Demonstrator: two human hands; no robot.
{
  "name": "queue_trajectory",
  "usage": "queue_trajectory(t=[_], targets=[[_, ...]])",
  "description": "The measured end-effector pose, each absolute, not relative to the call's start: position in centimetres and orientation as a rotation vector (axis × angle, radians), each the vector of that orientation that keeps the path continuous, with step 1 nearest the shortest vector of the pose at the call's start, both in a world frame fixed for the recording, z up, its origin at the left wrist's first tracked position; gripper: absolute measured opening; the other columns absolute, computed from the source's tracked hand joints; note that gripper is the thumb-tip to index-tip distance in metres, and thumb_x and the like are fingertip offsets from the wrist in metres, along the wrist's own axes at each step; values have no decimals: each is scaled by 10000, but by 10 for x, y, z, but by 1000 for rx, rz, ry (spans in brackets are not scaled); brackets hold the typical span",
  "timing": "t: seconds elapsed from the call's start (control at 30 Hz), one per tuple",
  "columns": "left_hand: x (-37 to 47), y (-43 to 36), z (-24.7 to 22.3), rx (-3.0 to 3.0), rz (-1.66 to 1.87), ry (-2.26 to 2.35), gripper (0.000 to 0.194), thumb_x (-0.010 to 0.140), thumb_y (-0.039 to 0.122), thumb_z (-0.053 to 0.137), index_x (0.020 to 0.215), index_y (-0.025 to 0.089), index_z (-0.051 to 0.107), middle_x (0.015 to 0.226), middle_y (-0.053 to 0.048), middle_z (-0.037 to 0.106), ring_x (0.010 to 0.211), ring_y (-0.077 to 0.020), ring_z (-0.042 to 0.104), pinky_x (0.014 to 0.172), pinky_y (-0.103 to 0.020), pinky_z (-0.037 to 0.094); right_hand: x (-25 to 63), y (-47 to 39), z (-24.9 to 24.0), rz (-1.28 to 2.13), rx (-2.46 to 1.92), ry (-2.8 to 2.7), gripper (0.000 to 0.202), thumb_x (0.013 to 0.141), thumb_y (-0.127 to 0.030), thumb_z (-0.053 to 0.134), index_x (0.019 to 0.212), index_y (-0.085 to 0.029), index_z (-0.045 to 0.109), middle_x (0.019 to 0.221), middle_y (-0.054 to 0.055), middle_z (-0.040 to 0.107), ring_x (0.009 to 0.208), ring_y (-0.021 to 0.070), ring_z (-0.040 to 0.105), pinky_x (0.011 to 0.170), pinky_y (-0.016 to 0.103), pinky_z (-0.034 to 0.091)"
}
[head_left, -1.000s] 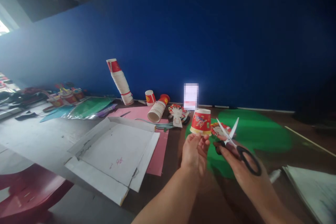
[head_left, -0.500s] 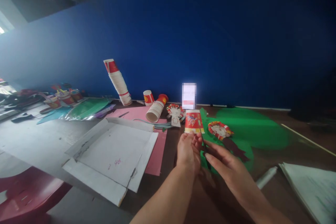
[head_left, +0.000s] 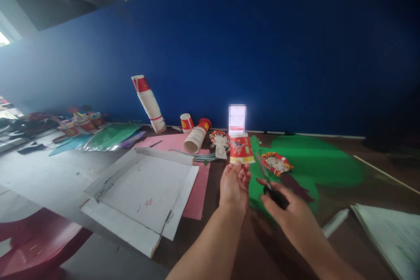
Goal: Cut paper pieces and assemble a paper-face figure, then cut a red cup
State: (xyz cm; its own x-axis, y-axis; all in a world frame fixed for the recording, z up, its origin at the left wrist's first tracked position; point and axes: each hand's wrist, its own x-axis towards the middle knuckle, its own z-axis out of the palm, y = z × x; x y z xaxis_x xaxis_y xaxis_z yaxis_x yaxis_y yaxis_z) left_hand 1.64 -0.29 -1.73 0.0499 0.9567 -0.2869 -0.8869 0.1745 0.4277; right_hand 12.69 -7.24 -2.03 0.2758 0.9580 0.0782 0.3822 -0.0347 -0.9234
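Note:
My left hand pinches the lower rim of a red paper cup, which is upside down with a yellow band along that rim. To its right, my right hand is closed around the black handles of a pair of scissors. The blades point up and to the left, slightly blurred, apart from the cup's right side. Beyond the scissors lies a round cut-paper piece with a red and yellow edge. Another cut-cup figure rests left of the cup.
Green paper spreads at the right, near a white marker and a white pad. A white box lid lies on pink paper. Behind stand a leaning cup stack and a blue partition.
My right hand has drawn the scissors away from the cup, down and to the right, and turned them. The cup has risen slightly in my left hand.

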Motion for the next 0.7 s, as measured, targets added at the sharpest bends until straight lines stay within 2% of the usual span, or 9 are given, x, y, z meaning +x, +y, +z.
queue_trajectory(t=[0.07, 0.13, 0.27, 0.37, 0.43, 0.5, 0.57, 0.6, 0.7], targets=[[17, -5, -18, 140, 1384, 583, 82, 842, 99, 623, 793, 124, 563, 775, -47, 627, 681, -88, 654, 558, -127, 513, 133, -65, -20, 776, -1633, -1045, 443, 733, -458, 685, 1112, -232, 723, 910, 38, 764, 865, 243, 694, 623, 272, 516], [21, -9, -17, 140, 1320, 574, 70, 824, 92, 640, 788, 113, 584, 770, -52, 636, 657, -78, 643, 565, -122, 511, 137, -59, -19, 837, -1591, -837, 500, 707, -500, 713, 1132, -238, 706, 801, 20, 745, 741, 207, 674, 482, 225, 430], [32, -21, -16, 183, 1175, 519, 76, 796, 76, 653, 733, 93, 616, 724, -61, 648, 609, -68, 617, 594, -124, 508, 135, -52, -13, 999, -1356, -568, 495, 632, -448, 808, 1055, -210, 706, 711, -7, 712, 567, 133, 599, 428, 194, 381], [38, -27, -18, 261, 1094, 453, 68, 752, 111, 717, 776, 87, 658, 737, -64, 661, 649, -79, 624, 638, -138, 512, 137, -50, -11, 1090, -1216, -463, 471, 580, -360, 865, 999, -217, 705, 707, -22, 707, 549, 111, 587, 421, 175, 390], [39, -29, -22, 318, 1031, 471, 152, 717, 163, 764, 817, 97, 670, 763, -64, 670, 663, -89, 619, 644, -164, 515, 143, -49, -11, 1090, -1172, -429, 458, 564, -319, 875, 979, -224, 704, 700, -27, 702, 534, 103, 578, 386, 157, 360], [37, -29, -24, 434, 916, 595, 235, 689, 254, 803, 802, 107, 659, 781, -76, 677, 638, -104, 599, 582, -187, 495, 152, -48, -11, 1033, -1163, -412, 434, 563, -316, 872, 955, -226, 707, 660, -38, 675, 498, 85, 543, 348, 137, 310], [33, -28, -24, 593, 878, 810, 345, 629, 339, 849, 793, 115, 645, 796, -86, 678, 619, -116, 577, 516, -191, 445, 163, -48, -8, 941, -1181, -377, 398, 563, -333, 869, 913, -228, 711, 620, -47, 643, 490, 72, 524, 348, 120, 318], [30, -27, -23, 660, 920, 919, 410, 577, 355, 879, 819, 119, 646, 820, -89, 678, 634, -124, 579, 512, -192, 429, 167, -49, -6, 909, -1201, -361, 393, 563, -334, 869, 910, -236, 714, 623, -47, 643, 508, 75, 539, 373, 119, 362], [22, -26, -14, 712, 1149, 994, 692, 445, 310, 940, 1053, 145, 652, 1040, -114, 676, 848, -183, 637, 657, -216, 476, 173, -54, -3, 885, -1318, -390, 412, 568, -323, 860, 949, -253, 722, 646, -44, 658, 549, 94, 578, 402, 132, 402]])
